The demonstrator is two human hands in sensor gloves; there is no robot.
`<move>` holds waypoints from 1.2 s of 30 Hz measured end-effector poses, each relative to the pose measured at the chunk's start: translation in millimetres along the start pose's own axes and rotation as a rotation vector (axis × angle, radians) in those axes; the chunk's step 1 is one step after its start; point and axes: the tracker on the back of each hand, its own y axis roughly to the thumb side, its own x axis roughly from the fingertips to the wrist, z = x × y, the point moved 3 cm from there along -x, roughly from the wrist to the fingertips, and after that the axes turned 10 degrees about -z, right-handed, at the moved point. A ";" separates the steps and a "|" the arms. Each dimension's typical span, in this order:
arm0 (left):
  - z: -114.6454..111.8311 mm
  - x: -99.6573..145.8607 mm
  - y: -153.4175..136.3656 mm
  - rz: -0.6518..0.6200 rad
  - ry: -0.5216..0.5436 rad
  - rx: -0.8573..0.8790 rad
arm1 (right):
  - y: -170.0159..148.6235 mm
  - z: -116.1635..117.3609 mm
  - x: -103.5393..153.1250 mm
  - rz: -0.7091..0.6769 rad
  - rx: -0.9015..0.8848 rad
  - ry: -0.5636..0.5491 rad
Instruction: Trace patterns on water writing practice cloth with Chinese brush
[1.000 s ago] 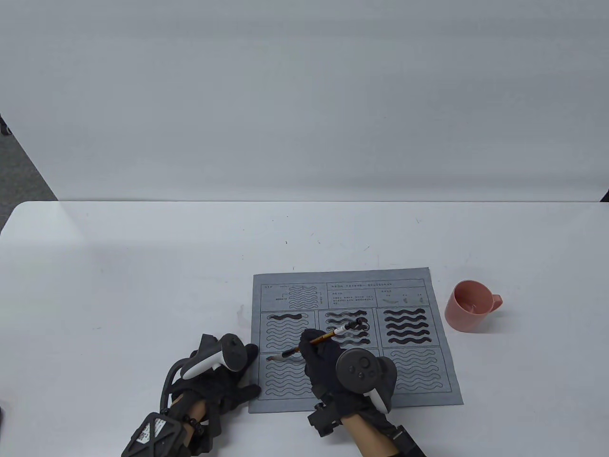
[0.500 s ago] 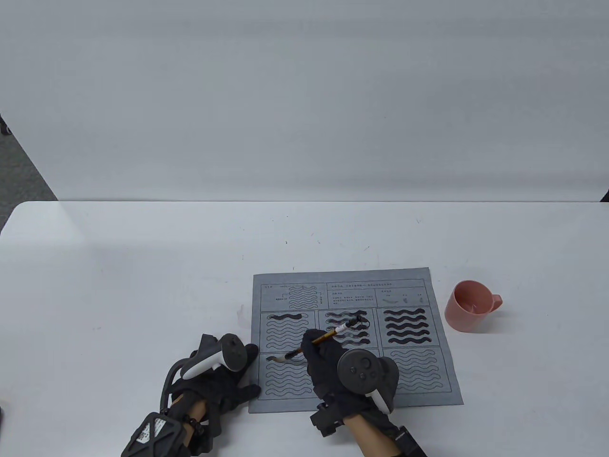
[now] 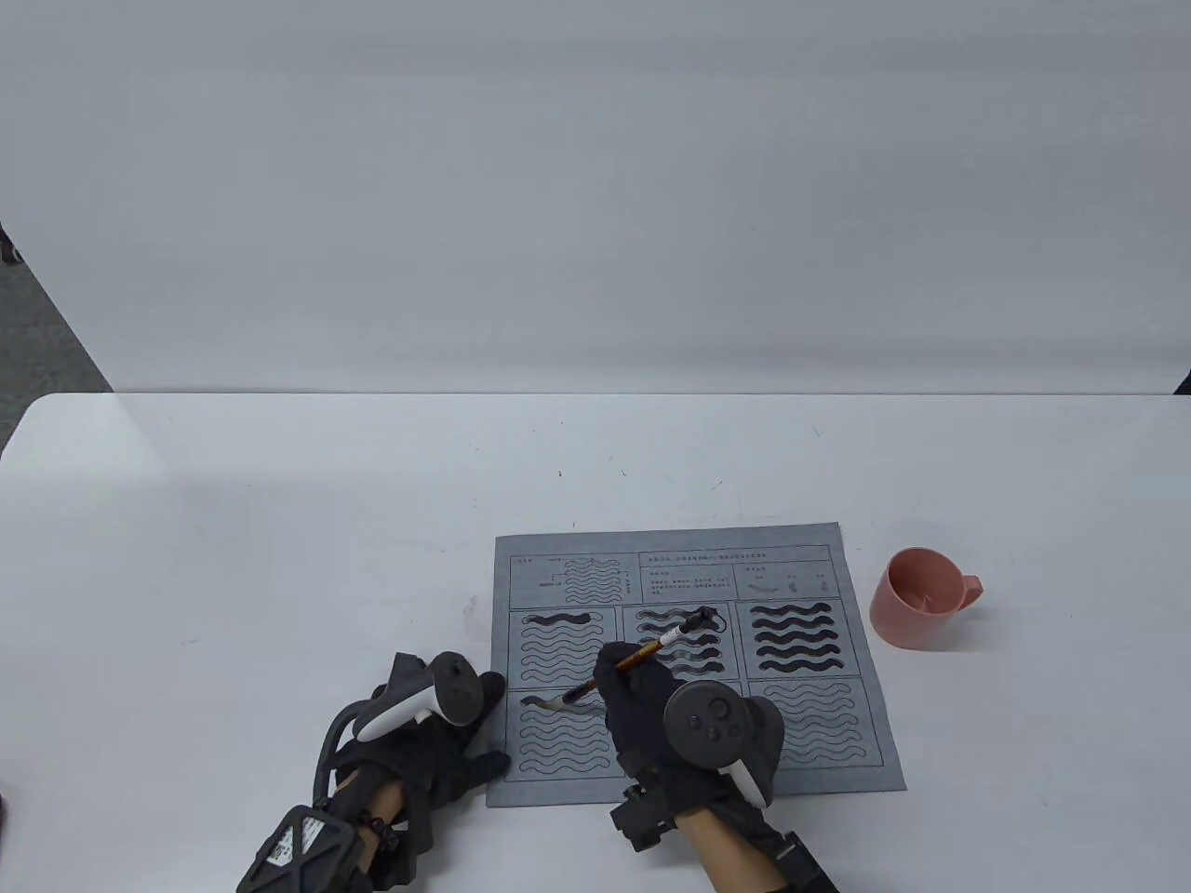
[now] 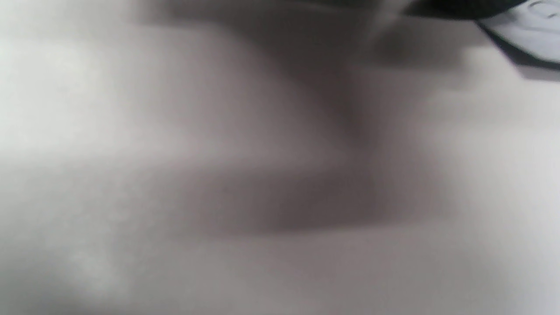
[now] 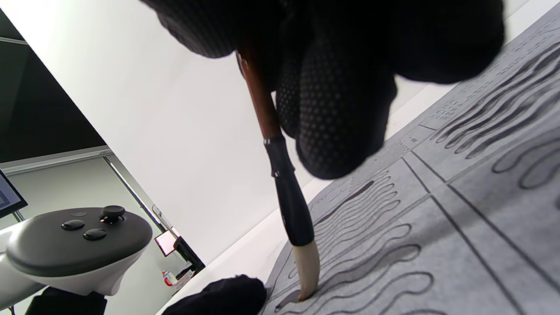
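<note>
Right hand [image 3: 651, 707] in a dotted black glove pinches the thin brown brush [image 5: 280, 175], its pale tip touching a wavy outline on the felt-like grey practice cloth [image 3: 819, 744], lower-left panel. Left hand [image 3: 437, 753] rests flat, fingers relaxed, touching the cloth's left edge. Smooth pink mug [image 3: 916, 598] sits to the right.

Cloth [image 3: 689, 577] lies flat on surface [image 3: 279, 521], near front edge, right of centre. Cup [image 3: 916, 598] just right of cloth. Left hand [image 3: 437, 744] at cloth's left edge; right hand [image 3: 651, 716] over cloth, brush [image 3: 642, 656] tip on its lower-left panel.
</note>
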 end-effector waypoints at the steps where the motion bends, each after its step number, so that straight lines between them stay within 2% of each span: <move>1: 0.0 -0.1 0.0 0.000 0.000 0.000 | -0.1 -0.3 0.0 0.000 0.001 -0.001; 36: 0.0 -0.3 0.0 0.001 -0.001 -0.001 | -10.1 -11.7 0.1 0.025 0.024 -0.043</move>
